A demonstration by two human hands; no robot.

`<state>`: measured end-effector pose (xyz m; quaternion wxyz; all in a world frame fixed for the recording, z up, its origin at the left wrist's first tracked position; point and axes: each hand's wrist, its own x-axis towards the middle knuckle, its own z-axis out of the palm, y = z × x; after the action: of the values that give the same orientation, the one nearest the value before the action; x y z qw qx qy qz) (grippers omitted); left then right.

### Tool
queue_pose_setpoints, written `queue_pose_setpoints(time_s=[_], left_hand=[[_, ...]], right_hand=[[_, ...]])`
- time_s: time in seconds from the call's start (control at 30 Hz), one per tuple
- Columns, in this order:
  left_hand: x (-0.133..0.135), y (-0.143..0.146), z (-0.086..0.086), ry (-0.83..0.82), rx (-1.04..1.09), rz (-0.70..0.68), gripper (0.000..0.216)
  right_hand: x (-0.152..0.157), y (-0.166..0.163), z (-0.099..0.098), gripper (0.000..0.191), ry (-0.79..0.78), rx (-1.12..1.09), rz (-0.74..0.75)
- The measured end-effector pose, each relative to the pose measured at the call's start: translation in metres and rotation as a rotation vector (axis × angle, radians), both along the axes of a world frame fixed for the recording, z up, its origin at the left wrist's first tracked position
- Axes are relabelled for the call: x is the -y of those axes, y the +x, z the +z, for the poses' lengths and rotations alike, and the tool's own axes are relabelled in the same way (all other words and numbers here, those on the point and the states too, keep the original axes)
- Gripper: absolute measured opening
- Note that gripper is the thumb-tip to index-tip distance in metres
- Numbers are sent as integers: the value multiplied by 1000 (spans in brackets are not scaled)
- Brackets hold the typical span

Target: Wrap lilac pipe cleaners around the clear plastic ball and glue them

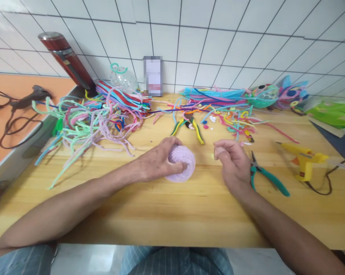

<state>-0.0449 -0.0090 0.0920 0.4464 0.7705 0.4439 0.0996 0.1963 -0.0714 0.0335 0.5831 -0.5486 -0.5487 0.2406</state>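
My left hand (163,160) is wrapped around a round lilac coil (185,156), which looks wound from fuzzy pipe cleaner. Its thumb presses into the hollow at the coil's centre. To the right, apart from the coil, my right hand (232,162) is closed with thumb and fingertips pinched together; what they hold, if anything, is too small to make out. A tiny yellowish speck (212,156) shows beside those fingertips. Just right of that hand lie teal-handled pliers (271,180), partly covered by it. Yellow-and-green-handled pliers (197,130) rest beyond the coil.
Loose green and lilac pipe cleaners (80,130) spread at the left, near a bundle (123,97). Another bundle (218,95) lies along the tiled wall. A yellow glue gun (305,158) stands at right. A phone (153,76) and red flask (67,61) are at the back.
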Motion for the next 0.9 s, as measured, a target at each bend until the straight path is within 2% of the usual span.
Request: queue_pose_setpoints(time_s=[0.1, 0.23, 0.37, 0.53, 0.7, 0.9], left_hand=[[0, 0, 1, -34, 16, 2, 59], [-2, 0, -2, -51, 32, 25, 63], [-2, 3, -13, 72, 140, 110, 75], [3, 11, -35, 187, 244, 146, 75], [8, 14, -47, 280, 265, 82, 70], [8, 15, -46, 288, 268, 58, 67]], right_hand=[[-15, 9, -2, 10, -32, -177, -16], [-23, 12, -1, 11, -36, -201, -31], [-22, 9, -3, 17, -42, -245, 6], [-20, 9, -2, 17, -40, -347, 75], [-21, 13, 8, 19, -96, -445, 161], [-24, 28, 29, 26, -91, -417, 174]])
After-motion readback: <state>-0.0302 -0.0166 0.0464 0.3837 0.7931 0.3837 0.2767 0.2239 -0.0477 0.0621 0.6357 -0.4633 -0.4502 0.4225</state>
